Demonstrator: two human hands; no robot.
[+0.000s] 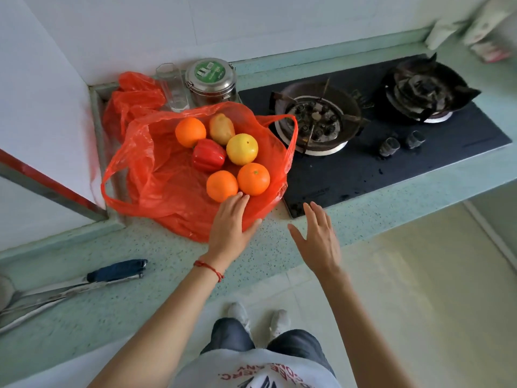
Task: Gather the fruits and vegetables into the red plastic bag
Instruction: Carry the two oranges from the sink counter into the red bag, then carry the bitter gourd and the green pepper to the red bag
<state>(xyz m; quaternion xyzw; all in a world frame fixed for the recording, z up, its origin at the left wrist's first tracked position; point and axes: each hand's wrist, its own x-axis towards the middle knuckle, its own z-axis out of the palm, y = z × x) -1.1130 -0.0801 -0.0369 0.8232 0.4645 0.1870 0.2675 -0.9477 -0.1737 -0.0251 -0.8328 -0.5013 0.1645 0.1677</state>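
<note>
- Red plastic bag [156, 175]: spread open on the desk [167, 264], left of the stove [391, 152]; its far part bunches up toward the wall corner, where the folds hide what is beneath. One handle loop lies at the left near edge, the other at the right by the burner.
- Contents, all lying on the opened bag: three oranges, one at the back [190, 132] and two at the front [222, 186] [253, 179], touching each other; a yellow citrus fruit [242, 149]; a red bell pepper [209, 155]; a potato [222, 129], partly covered by the citrus fruit.
- Left hand [230, 222]: fingers extended and together, palm down on the near edge of the bag, fingertips touching the front oranges; it grips nothing. A red string bracelet [209, 268] is on the wrist.
- Right hand [317, 236]: open, fingers spread, empty, held above the desk edge just right of the bag and near the stove corner; not touching the bag.
- Metal tin [210, 81] and clear glass [172, 89]: behind the bag, bases hidden by it.
- Knife [84, 284]: dark handle, on the desk at near left; blade cut off by the frame edge, with blurred metal items beside it.
- Items at the far right corner: blurred, hard to make out.
</note>
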